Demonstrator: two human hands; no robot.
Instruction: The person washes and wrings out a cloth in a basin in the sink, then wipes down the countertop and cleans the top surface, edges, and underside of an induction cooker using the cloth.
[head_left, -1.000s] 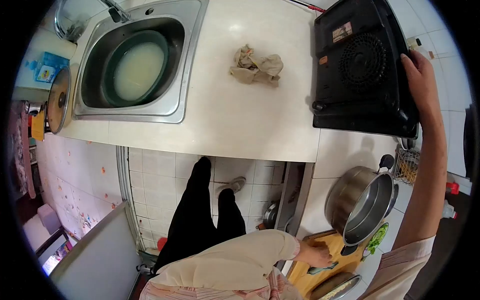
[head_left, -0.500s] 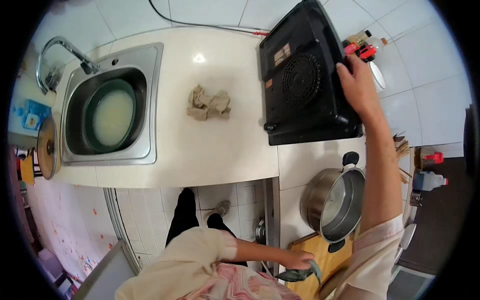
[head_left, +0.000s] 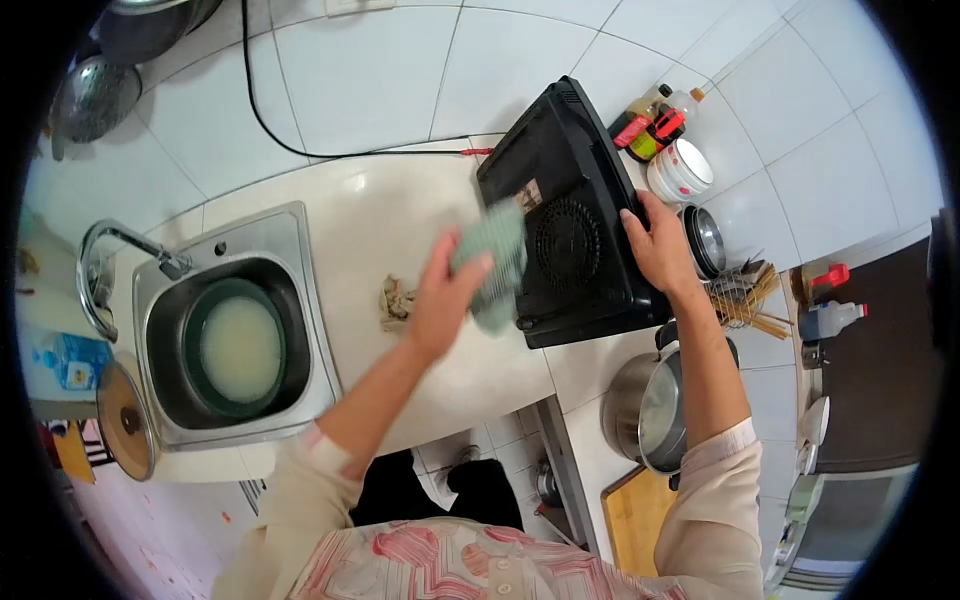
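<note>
My left hand (head_left: 445,295) grips a green cloth (head_left: 497,265), blurred by motion, just left of a black induction cooker (head_left: 590,250). The cooker is tipped up, its underside with a round fan grille facing me. On its right edge my right hand (head_left: 660,240) is closed, holding it tilted. A crumpled beige rag (head_left: 397,300) lies on the counter (head_left: 350,230), partly behind my left hand. I cannot tell whether the green cloth touches the cooker.
To the left, a sink (head_left: 315,370) holds a green basin (head_left: 280,345) of cloudy water. A steel pot (head_left: 625,410) and a cutting board (head_left: 640,520) are at the lower right. Bottles (head_left: 640,115), bowls (head_left: 685,170) and a chopstick basket (head_left: 740,295) line the right wall.
My left hand has brought the green cloth from near the cutting board up beside the cooker. My right hand still holds the cooker's edge. The head view has shifted upward.
</note>
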